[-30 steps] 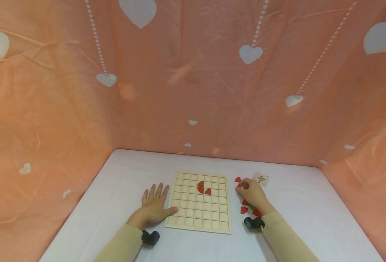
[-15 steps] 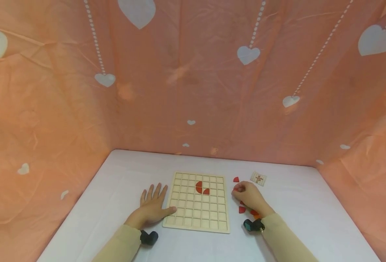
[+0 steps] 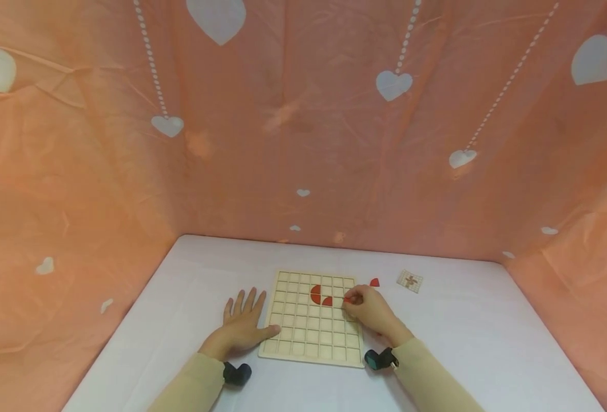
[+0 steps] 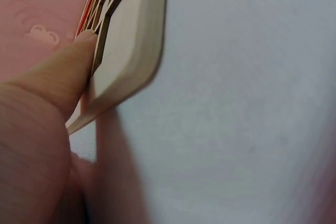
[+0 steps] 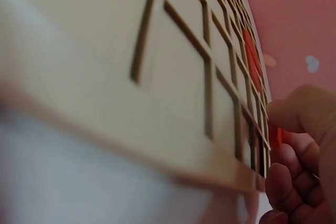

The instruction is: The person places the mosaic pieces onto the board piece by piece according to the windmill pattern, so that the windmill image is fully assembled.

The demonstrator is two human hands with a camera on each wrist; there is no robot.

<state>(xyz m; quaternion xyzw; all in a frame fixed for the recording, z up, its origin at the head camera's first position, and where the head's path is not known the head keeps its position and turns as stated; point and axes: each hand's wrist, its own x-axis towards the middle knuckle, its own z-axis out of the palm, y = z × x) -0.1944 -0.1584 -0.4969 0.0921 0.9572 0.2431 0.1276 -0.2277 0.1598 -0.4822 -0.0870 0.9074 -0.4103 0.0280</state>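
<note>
Board (image 3: 305,335) of pale wood lay flat on the white table (image 3: 200,274) in front of me, its face split by ridges into rows of squares. Three red quarter-round pieces (image 3: 316,298) sat in its far half: two made a half-disc with its curve to the left, and the third lay in the square just right of the nearer one. My left hand (image 3: 239,332) rested to the left of the board with its fingers spread on the table, its thumb (image 4: 63,74) reaching right, over the board's left edge toward the near end. My right hand (image 3: 371,309) was at the board's right side, pinching a small red piece (image 3: 346,299) between thumb and fingertip over the squares; I could not tell whether that piece touched the wood. A loose red piece (image 3: 375,282) lay on the table just off the far right of the board, and a sliver of something red (image 3: 379,335) showed by my right wrist, mostly covered. Farther right was a small card (image 3: 410,281) with a brown pinwheel-like figure on a grid. I wore beige sleeves (image 3: 190,386) and a black camera (image 3: 237,373) on each wrist. Beyond the table hung an orange-pink cloth (image 3: 282,143) with white hearts.
</note>
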